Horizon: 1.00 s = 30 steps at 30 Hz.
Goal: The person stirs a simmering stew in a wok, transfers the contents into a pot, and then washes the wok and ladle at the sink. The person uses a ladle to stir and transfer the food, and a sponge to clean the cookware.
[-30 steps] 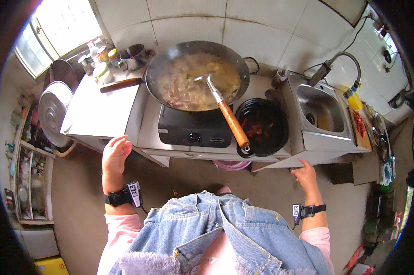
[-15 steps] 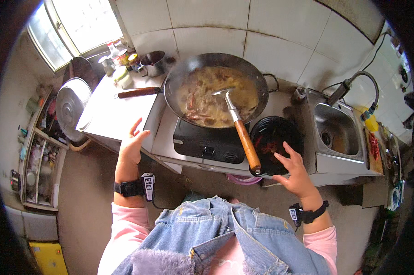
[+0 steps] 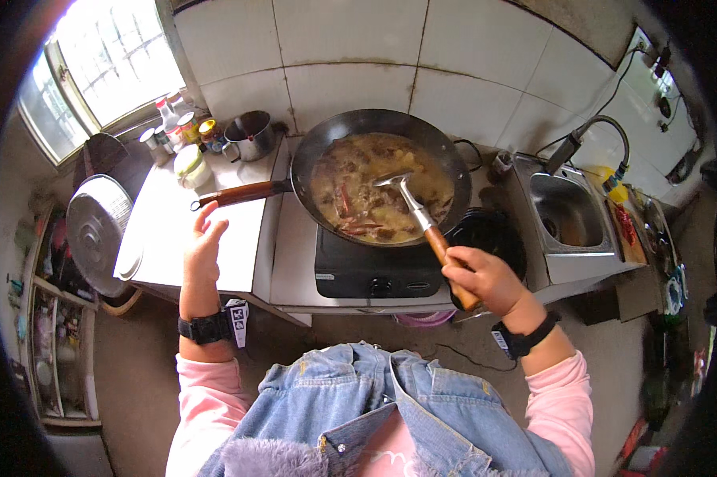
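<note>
A large dark wok (image 3: 311, 143) sits on the stove, filled with a brownish stew (image 3: 378, 195) with dark chunks and red pieces in broth. A spatula (image 3: 435, 235) with a metal shaft and wooden handle leans into the stew, its head partly under the liquid. My right hand (image 3: 489, 280) is closed round the lower part of that handle. On the other side, my left hand (image 3: 201, 250) is open and holds nothing, its fingers raised close to the end of the wok's wooden handle (image 3: 243, 193). Whether a fingertip touches it, I cannot tell.
A black gas stove (image 3: 374, 270) is under the wok, with a black basin (image 3: 497, 238) to its right. Further right is a metal sink (image 3: 569, 215). Jars (image 3: 190, 164) and a metal pot (image 3: 251, 137) stand on the left counter; a large lid (image 3: 98, 230) leans beyond.
My right hand has closed on the spatula handle, which it was apart from before. My left hand has come nearer the wok's handle. The view has shifted slightly.
</note>
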### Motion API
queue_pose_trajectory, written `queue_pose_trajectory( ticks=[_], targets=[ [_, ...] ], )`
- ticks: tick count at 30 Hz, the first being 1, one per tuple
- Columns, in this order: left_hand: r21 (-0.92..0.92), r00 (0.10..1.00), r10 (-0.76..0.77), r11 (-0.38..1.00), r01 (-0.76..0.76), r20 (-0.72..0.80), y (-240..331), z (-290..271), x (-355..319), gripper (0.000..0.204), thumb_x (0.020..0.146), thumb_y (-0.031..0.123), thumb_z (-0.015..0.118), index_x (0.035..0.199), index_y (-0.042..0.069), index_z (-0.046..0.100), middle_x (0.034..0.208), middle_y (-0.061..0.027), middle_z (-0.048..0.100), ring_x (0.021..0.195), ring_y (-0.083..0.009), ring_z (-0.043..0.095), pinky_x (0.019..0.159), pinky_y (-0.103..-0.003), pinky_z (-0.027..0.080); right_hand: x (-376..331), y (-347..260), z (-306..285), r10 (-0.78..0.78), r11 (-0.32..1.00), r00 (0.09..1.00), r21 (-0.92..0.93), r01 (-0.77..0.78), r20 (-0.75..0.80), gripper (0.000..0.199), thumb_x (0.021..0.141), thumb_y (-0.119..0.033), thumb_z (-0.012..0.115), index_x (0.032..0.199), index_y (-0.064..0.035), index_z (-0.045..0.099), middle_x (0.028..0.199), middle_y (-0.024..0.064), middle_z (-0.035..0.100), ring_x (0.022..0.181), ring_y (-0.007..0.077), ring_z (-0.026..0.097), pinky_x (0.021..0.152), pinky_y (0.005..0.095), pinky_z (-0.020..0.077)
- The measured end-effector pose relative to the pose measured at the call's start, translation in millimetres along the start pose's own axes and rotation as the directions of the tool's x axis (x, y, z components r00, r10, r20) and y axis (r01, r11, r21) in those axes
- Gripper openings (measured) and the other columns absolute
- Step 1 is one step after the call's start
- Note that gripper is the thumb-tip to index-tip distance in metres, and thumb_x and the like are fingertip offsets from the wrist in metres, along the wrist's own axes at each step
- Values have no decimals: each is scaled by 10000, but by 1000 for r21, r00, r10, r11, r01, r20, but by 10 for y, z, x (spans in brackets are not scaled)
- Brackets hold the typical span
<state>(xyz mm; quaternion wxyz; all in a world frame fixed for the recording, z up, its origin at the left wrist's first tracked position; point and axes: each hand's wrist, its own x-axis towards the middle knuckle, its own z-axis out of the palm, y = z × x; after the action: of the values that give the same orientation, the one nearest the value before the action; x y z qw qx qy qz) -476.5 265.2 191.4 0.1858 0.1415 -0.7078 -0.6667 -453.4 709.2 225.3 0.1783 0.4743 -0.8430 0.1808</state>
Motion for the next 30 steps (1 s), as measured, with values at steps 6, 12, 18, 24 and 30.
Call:
queue_pose_trajectory(
  ticks=[6,12,18,24,30],
  targets=[
    [650,964,240,715,-258,118,-184,-259,605,581,650,170,693,1200,104,518,1352,-92,359,1203,-267,375,1001,-386,293,369,-486,-849,220,975,969,60,-215,-110,374,602,80,683,930,-92,634,980,127,572,796,234,609,642,272,495],
    [689,942,151,649,-323,300,-328,-163,980,566,582,183,745,1114,87,576,1130,-100,533,1084,-265,473,935,-372,357,714,-992,-1373,310,942,947,106,-318,84,351,581,64,687,899,-80,646,937,137,592,727,221,609,589,264,470],
    [793,956,174,534,-294,238,-299,-51,728,466,602,162,746,1039,89,600,977,-96,557,938,-294,509,846,-387,396,874,-1046,-1117,236,965,956,75,-252,174,310,589,-4,703,884,-77,640,921,148,587,711,261,611,587,285,483],
    [823,953,219,488,-291,208,-210,-31,356,418,644,199,734,1023,83,599,957,-82,576,935,-278,523,854,-432,369,821,-783,-690,168,985,973,22,-174,160,290,635,-13,662,916,-66,613,930,148,583,754,299,606,633,312,495],
    [893,952,136,331,-306,275,-122,-21,165,307,614,228,723,867,81,630,813,-81,618,792,-270,589,784,-391,437,742,-429,-895,192,981,978,54,-188,-78,287,679,-63,691,948,-73,591,888,109,616,827,242,609,707,323,493]
  ],
)
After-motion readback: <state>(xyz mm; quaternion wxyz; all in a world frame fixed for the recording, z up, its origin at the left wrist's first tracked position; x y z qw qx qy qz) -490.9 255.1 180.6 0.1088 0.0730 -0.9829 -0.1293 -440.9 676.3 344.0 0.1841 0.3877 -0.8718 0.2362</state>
